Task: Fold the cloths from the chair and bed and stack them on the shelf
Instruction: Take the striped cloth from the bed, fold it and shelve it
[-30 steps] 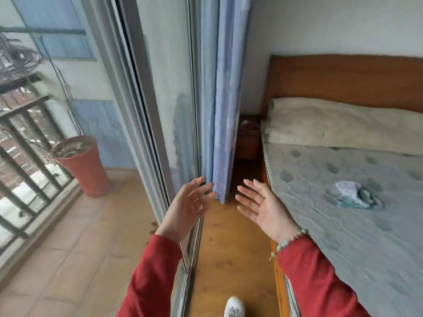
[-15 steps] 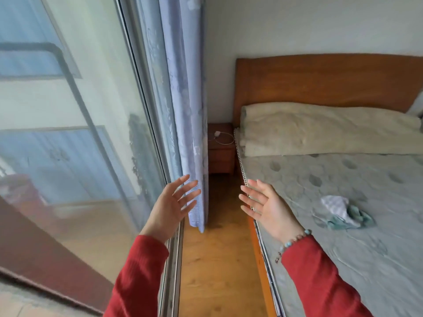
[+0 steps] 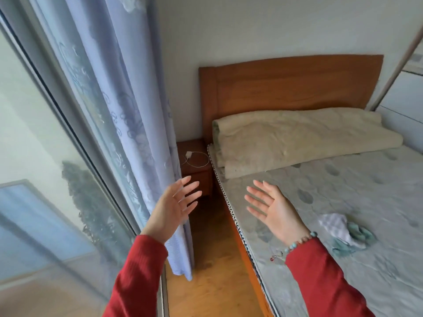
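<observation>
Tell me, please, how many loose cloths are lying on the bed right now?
2: a white checked cloth and a teal cloth, crumpled together on the mattress by the right hand. More may lie outside the frame.

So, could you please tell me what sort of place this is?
A bedroom, most likely in a home: a bed with a wooden headboard, a folded blanket at its head, and a small nightstand beside a curtain.

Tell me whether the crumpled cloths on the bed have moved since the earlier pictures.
No. The crumpled cloths lie on the same patch of the bed, below the folded blanket; only the camera turned. Both hands are open, touching nothing.
</observation>
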A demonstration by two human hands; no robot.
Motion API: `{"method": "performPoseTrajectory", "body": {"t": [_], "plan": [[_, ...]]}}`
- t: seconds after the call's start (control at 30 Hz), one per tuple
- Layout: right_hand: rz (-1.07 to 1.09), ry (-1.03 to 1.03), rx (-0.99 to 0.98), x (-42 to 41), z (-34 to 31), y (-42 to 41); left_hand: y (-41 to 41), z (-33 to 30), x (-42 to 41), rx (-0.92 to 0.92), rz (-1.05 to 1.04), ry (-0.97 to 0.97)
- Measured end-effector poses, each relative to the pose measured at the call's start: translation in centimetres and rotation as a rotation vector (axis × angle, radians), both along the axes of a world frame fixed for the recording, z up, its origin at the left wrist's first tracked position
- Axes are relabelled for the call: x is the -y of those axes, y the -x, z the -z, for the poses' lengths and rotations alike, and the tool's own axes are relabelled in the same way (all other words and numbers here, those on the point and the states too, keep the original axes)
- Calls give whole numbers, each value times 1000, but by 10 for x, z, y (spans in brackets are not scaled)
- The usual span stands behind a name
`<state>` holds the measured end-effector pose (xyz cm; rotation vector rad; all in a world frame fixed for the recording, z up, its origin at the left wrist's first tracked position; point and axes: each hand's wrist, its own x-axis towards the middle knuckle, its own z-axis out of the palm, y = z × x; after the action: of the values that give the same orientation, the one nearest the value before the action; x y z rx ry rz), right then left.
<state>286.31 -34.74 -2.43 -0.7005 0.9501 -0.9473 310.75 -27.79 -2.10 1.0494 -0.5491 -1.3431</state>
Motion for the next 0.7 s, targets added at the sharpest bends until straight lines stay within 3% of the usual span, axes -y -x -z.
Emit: {"method": "performPoseTrajectory", "body": {"t": [0.37, 0.7], "plan": [[255, -42, 21, 119, 30, 27, 15, 22, 198, -22, 262, -100], [478, -84, 86, 249, 57, 101, 115, 39, 388, 29, 541, -149]]}}
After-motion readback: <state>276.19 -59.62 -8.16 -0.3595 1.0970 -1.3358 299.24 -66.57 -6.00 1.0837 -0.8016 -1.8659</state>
